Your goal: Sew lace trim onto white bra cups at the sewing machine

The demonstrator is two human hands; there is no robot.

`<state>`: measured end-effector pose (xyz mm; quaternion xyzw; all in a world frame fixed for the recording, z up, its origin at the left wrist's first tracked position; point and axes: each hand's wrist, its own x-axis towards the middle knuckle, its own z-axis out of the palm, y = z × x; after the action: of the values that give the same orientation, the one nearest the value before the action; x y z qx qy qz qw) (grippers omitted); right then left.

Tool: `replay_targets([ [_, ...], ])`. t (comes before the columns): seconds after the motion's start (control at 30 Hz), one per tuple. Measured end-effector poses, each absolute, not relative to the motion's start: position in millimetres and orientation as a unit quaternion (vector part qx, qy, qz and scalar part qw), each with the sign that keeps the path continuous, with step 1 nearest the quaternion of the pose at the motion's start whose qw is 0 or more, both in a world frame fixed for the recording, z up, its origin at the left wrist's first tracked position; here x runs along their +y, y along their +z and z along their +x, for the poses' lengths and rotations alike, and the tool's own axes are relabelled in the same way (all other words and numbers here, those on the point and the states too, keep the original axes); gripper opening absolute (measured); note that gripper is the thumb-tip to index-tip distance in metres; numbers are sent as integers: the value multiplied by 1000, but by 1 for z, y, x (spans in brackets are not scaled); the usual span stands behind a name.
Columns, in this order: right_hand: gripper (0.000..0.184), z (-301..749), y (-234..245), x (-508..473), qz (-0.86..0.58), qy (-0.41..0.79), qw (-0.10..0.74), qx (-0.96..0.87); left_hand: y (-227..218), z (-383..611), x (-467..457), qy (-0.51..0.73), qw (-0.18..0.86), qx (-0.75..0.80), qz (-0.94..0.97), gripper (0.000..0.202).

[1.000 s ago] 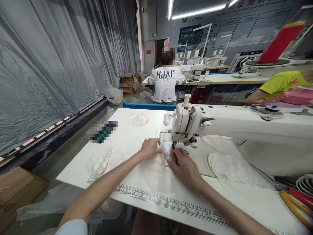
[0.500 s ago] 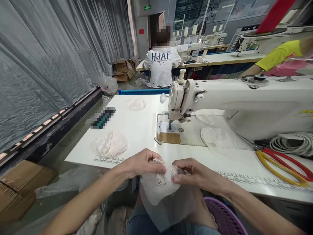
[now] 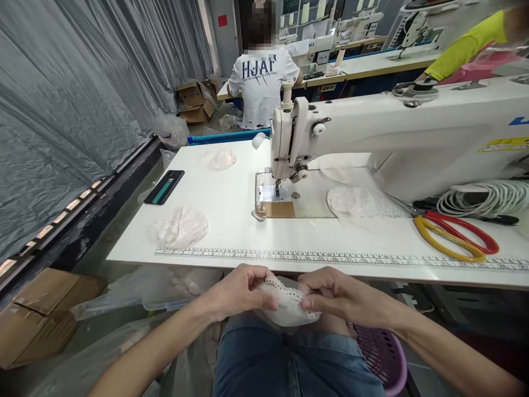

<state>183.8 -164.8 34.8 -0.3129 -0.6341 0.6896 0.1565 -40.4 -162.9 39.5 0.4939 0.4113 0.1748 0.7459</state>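
Note:
Both my hands hold one white lace piece (image 3: 285,304) over my lap, in front of the table edge. My left hand (image 3: 235,292) pinches its left side with closed fingers. My right hand (image 3: 336,295) pinches its right side the same way. The white sewing machine (image 3: 372,124) stands on the white table (image 3: 231,220) beyond my hands, with its needle over the metal plate (image 3: 273,198). More lace pieces lie on the table: one pile at the left (image 3: 179,227), one far back (image 3: 221,160), one under the machine arm (image 3: 355,201).
A phone (image 3: 164,186) lies at the table's left. Red and yellow scissors (image 3: 454,237) and a white coiled cord (image 3: 483,198) lie at the right. A purple basket (image 3: 378,353) sits by my right leg. A person in a white shirt (image 3: 262,77) stands behind; cardboard boxes (image 3: 41,314) are on the floor.
My hands lifted the lace piece off the machine bed and drew it back over the table edge down to my lap. My view tilted downward.

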Motion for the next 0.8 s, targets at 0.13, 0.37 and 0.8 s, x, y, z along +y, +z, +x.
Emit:
replay_targets([
  [0.13,34,189,29,-174,-303,683,148,-648,33,-37,-172,167,760,415,471,36],
  [0.37,31,177,2,-194,-336,703,194,-596,7,-36,-183,157,758,424,471,35],
  [0.8,34,180,-23,-206,-349,760,161,-524,-6,-41,-196,156,790,415,423,41],
])
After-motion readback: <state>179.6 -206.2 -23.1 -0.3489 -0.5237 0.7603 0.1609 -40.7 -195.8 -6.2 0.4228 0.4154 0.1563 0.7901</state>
